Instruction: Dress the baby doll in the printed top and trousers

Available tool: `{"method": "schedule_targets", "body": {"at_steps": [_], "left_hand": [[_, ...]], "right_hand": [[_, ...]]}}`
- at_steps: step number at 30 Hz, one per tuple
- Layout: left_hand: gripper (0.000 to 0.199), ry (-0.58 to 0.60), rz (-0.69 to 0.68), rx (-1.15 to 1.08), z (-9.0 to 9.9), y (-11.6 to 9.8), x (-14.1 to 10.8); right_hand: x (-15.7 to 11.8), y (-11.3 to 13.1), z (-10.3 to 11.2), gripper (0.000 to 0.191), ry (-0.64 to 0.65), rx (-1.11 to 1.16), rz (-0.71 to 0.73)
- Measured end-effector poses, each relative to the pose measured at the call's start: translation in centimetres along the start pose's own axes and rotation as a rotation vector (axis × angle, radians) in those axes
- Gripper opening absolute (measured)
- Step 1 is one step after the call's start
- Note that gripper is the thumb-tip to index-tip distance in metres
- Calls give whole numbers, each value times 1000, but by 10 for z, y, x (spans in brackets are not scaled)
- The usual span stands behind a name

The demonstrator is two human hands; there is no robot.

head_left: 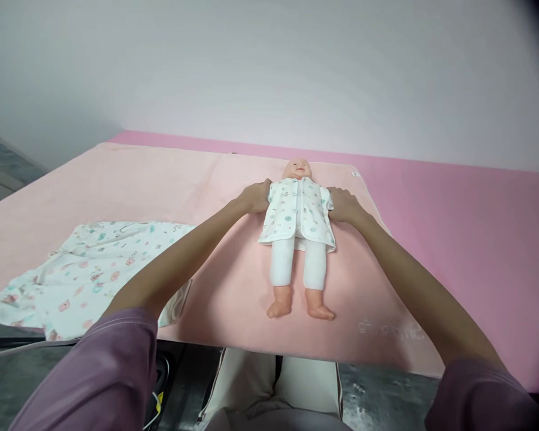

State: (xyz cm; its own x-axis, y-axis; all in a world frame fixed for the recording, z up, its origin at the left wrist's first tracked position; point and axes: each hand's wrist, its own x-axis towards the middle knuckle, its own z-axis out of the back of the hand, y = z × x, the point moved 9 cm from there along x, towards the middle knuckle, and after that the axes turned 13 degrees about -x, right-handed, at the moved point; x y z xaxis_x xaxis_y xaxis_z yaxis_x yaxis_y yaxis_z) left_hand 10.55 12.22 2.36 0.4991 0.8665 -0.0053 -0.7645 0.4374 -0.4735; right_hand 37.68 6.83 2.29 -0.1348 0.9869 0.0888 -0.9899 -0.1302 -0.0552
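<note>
A baby doll [300, 169] lies on its back, head at the far side and bare feet towards me. It wears a white patterned baby shirt [287, 212], fastened down the front, and white leggings [315, 266]. My left hand [256, 196] is closed at the shirt's sleeve on the left side. On the opposite side my right hand [342, 205] is closed around the other sleeve end. The doll's own hands are hidden; whether my fingers also grip its arms inside the sleeves cannot be seen.
A peach mat [233, 299] covers much of the pink table [453, 239]. To the left, a white printed cloth [103, 269] lies spread, partly behind my left forearm, with a beige folded item [178, 302] beside it. A pale wall [269, 72] stands behind the table.
</note>
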Motion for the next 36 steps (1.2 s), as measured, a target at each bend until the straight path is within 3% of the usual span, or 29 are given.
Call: {"method": "schedule_targets", "body": {"at_steps": [3, 5, 8, 10, 14, 18, 22, 25, 27, 32, 36], "left_hand": [[84, 22, -1, 44, 5, 7, -10], [96, 44, 1, 48, 12, 27, -25], [111, 75, 53, -86, 25, 70, -52], [107, 104, 67, -273, 30, 91, -66], [78, 176, 56, -579, 32, 101, -73], [61, 201, 78, -632, 34, 97, -51], [56, 258, 109, -560, 29, 101, -26], [52, 303, 81, -522, 23, 106, -18], [46, 247, 36, -514, 25, 112, -17], [31, -22, -40, -509, 42, 131, -30], [34, -28, -28, -460, 40, 133, -34]], "right_hand": [[-21, -9, 19, 76, 49, 24, -55], [-36, -5, 48, 69, -50, 97, -48], [-48, 27, 85, 54, -192, 240, 29], [-45, 63, 96, 45, -240, 328, 130], [-20, 140, 83, 39, -210, 330, 374], [18, 177, 54, 39, -150, 190, 393], [41, 185, 47, 46, -223, 81, 265], [44, 183, 48, 40, -310, 67, 194], [42, 179, 46, 34, -345, 106, 178], [38, 162, 39, 32, -378, 265, 133], [40, 159, 36, 29, -358, 318, 95]]}}
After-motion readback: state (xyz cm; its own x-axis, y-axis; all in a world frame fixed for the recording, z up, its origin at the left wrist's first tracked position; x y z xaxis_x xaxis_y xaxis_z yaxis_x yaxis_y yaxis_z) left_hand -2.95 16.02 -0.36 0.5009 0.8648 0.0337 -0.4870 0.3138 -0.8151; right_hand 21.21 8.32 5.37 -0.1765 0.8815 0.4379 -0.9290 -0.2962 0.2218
